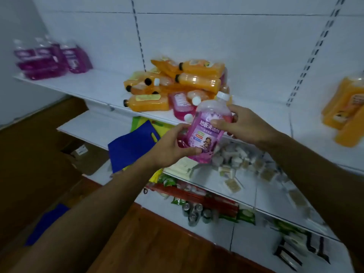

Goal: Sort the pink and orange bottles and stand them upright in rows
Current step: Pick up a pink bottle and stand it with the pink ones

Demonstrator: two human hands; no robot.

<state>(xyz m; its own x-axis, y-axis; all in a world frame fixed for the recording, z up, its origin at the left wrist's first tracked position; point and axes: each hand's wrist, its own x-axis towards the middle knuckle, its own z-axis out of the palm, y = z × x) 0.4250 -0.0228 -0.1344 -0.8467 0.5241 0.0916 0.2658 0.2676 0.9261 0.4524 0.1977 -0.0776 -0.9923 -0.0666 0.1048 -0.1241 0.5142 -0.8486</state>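
A pink bottle (207, 133) with a white cap is held in front of the shelf, tilted a little to the right. My left hand (173, 146) grips its lower part and my right hand (240, 125) grips its upper part. Behind it, a heap of orange bottles (177, 85) lies on the white shelf (94, 85), with a pink bottle (181, 106) lying among them. Several pink bottles (51, 58) stand at the shelf's far left, blurred. More orange bottles (346, 111) are at the right edge of the view.
Lower shelves hold small packets (242, 162), cans (195, 213) and green and red packs. A blue bag (134, 144) hangs over a lower shelf on the left. Brown floor and cardboard boxes (82, 152) lie below left.
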